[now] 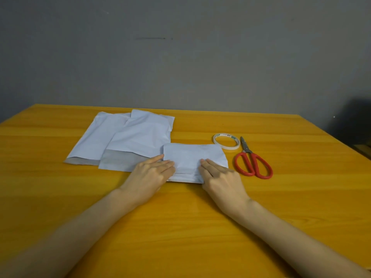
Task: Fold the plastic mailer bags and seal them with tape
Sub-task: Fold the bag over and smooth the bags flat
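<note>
A bench (180, 221) with a glossy orange-yellow wood-grain top stands against a matt grey wall (180, 57). Furthest left on it lies a flat mailer bag (90, 137) of thin, smooth, pale plastic, rectangular, with a grey strip along its near edge. A second mailer bag (140, 137) of the same plastic lies partly over its right side, lightly creased, its grey inner face showing in a band near the front.

The left hand (152, 173) lies palm down with its fingers straight and together, the fingertips pressing on the left end of the folded mailer bag (190, 155). This bag sits at the middle of the bench, just right of the second bag and overlapping its corner; it is a shorter, layered rectangle with stepped edges at the front. The right hand (218, 175) is likewise flat, its straight fingers pressing on the bag's right end.

Just beyond the bag's right corner lies a thin white tape roll (226, 141), flat on its side. Beside it are steel scissors (253, 161) with red loop handles, blades closed and pointing away.
</note>
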`<state>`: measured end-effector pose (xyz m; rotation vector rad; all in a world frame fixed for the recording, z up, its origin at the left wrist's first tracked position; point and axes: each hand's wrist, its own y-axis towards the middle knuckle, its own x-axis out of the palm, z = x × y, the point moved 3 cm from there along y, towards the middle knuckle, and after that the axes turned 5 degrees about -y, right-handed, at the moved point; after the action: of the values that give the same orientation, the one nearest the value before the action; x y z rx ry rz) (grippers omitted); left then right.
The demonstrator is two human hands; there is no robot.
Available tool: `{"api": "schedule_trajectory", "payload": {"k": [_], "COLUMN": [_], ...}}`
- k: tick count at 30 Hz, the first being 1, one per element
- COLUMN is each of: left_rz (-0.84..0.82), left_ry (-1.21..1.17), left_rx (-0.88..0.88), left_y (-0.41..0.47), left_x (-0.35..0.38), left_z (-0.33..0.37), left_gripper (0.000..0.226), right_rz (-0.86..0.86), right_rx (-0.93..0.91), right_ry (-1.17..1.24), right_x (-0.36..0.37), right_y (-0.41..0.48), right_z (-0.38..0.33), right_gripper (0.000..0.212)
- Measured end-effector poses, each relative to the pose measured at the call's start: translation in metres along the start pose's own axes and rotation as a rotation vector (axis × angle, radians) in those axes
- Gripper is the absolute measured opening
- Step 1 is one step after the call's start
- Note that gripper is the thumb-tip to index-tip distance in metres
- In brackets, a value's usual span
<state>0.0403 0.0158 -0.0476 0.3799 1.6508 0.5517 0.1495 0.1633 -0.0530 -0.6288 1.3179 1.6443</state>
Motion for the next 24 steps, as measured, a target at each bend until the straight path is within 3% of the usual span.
{"api": "schedule_trajectory", "payload": {"k": [11, 17, 20, 22, 24], "left_rz": [-0.029, -0.129, -0.156, -0.257, -0.396], "left_ry": [0.02, 0.07, 0.129, 0.195, 0.266], "left_rx": [-0.021, -0.072, -0.073, -0.097, -0.174], "left_y": [-0.002, 0.003, 0.01, 0.015, 0.02], "left_x": [-0.001, 0.0, 0.004, 0.008, 0.004], "left_z": [0.001, -0.001, -0.01, -0.017, -0.021], "left_gripper": [0.039, 0.056, 0.055, 0.048, 0.038], "right_rz": [-0.106, -0.182, -0.265, -0.347, -0.483], "right_rx": [0.206, 0.253, 0.263, 0.224, 0.27], "right_ry": [-0.055, -0.137, -0.201, -0.223, -0.143], "right_x": [-0.011, -0.008, -0.012, -0.012, -0.016], "right_y": [-0.007, -0.016, -0.011, -0.005, -0.001], "right_z": [0.007, 0.018, 0.02, 0.023, 0.03], "right_gripper": [0.039, 0.045, 0.038, 0.02, 0.032]}}
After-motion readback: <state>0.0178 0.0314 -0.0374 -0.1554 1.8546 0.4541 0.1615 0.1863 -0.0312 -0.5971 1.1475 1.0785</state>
